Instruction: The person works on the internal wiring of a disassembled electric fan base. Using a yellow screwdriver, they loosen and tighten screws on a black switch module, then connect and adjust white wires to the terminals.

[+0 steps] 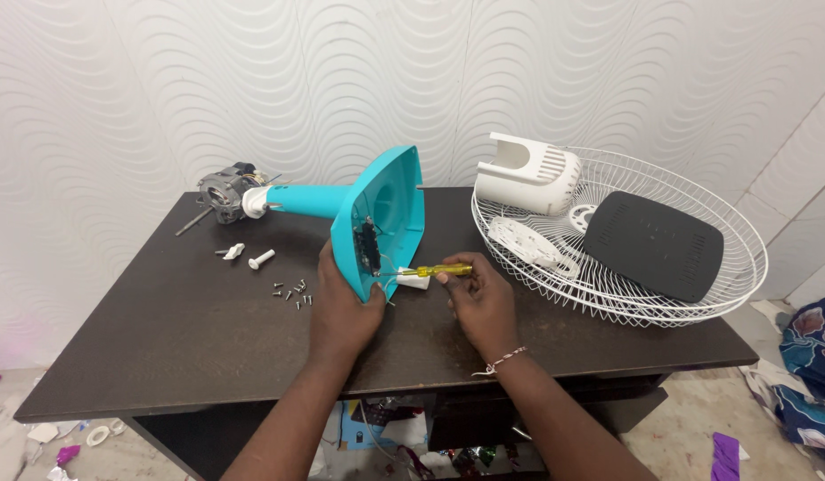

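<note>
left hand point(343, 307) holds the teal fan base point(381, 218) in its grip, right hand point(480, 298) grips a yellow screwdriver point(439, 270).

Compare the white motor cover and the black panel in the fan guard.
The white motor cover is bulky, domed and slotted, sitting at the wire guard's back edge; the black panel is flat, rounded-rectangular and lies nearer the middle. Both rest loose inside the guard.

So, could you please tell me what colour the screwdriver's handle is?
Translucent yellow; the slim screwdriver in the right hand shows best in the head view.
</note>
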